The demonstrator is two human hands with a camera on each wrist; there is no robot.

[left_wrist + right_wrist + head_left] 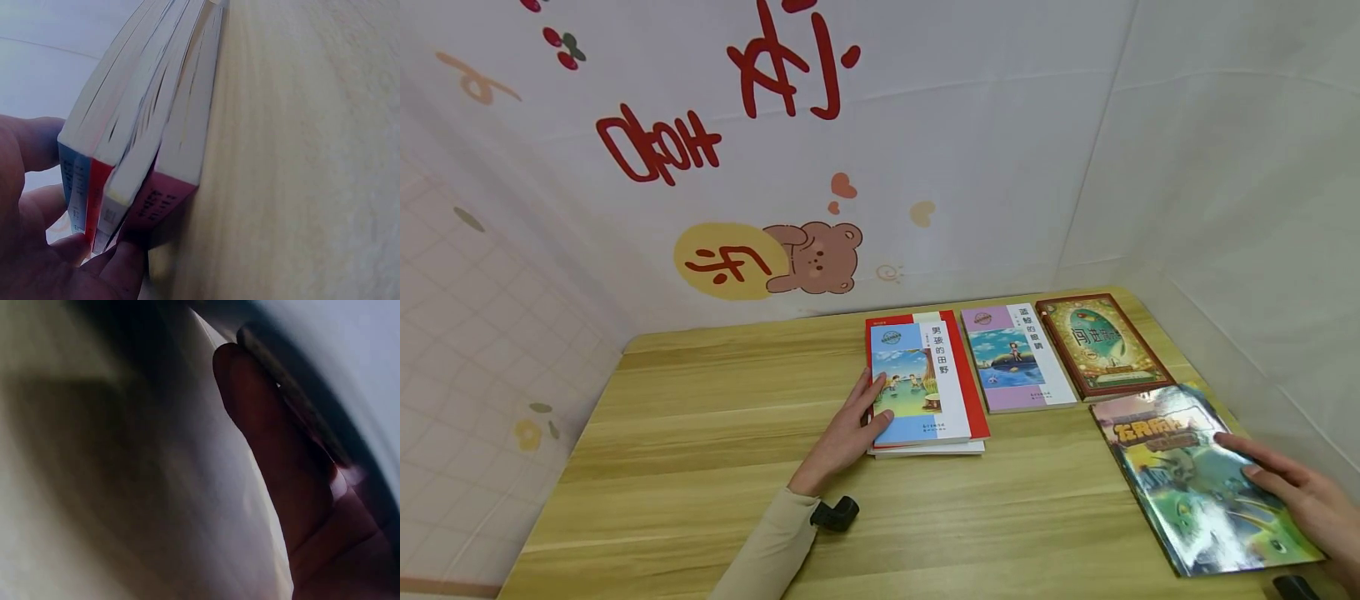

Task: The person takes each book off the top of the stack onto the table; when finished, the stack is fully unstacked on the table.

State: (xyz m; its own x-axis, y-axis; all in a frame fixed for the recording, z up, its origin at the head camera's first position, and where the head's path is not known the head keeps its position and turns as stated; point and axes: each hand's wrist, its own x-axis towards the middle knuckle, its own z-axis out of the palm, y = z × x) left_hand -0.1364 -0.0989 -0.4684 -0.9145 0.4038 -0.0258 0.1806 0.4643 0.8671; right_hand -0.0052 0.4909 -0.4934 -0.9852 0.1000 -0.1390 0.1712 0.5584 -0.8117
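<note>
My left hand [841, 435] grips the left edge of a stack of books. On top lies a book with a pale-blue and white cover [917, 404]; a red book [976, 408] shows beneath it, with lighter page edges lower down. In the left wrist view a thumb and finger press the blue side while other fingers lie around the spines, close to the pink spine [164, 199] at the bottom. At the right, my right hand [1303, 500] holds a glossy green comic book [1195, 492] by its right edge. The right wrist view is dark and blurred, with fingers beside pale paper.
A lilac and white book [1011, 354] lies right of the stack, and a brown-bordered book [1101, 346] lies beside it at the table's back right. The glossy comic overlaps that book's front corner. White printed cloth [970, 150] stands behind the wooden table [700, 433].
</note>
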